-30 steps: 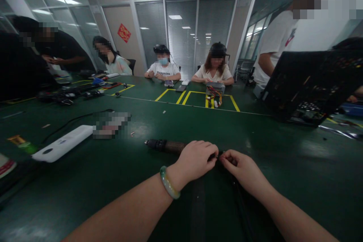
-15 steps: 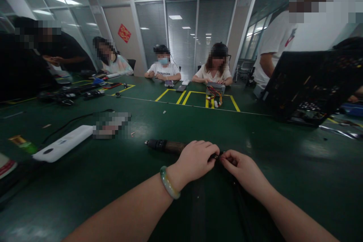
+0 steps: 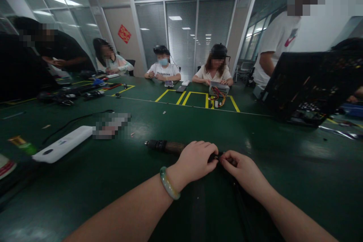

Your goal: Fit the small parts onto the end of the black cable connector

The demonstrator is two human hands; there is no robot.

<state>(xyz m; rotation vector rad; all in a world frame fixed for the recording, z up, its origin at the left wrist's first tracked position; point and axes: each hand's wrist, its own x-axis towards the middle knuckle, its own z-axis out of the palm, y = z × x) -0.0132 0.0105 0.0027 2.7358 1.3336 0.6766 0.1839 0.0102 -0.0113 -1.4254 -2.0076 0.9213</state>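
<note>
A dark cylindrical tool [image 3: 166, 146] lies on the green table [image 3: 170, 121], its tip pointing left. My left hand [image 3: 195, 160], with a green bangle at the wrist, is closed over the tool's right end. My right hand [image 3: 244, 172] is pinched on a small dark part where the two hands meet; I cannot make out what it is. Dark straps or cables [image 3: 198, 200] run from under my hands toward me.
A white flat device [image 3: 64, 143] and a black cable lie at the left. An open black computer case [image 3: 309, 87] stands at the right, with a person in a white shirt behind it. Several seated people work at the far side, near yellow tape marks [image 3: 195, 98].
My hands have stayed in place on the tool. The person across the table has lifted and tilted a grey box with coloured wires.
</note>
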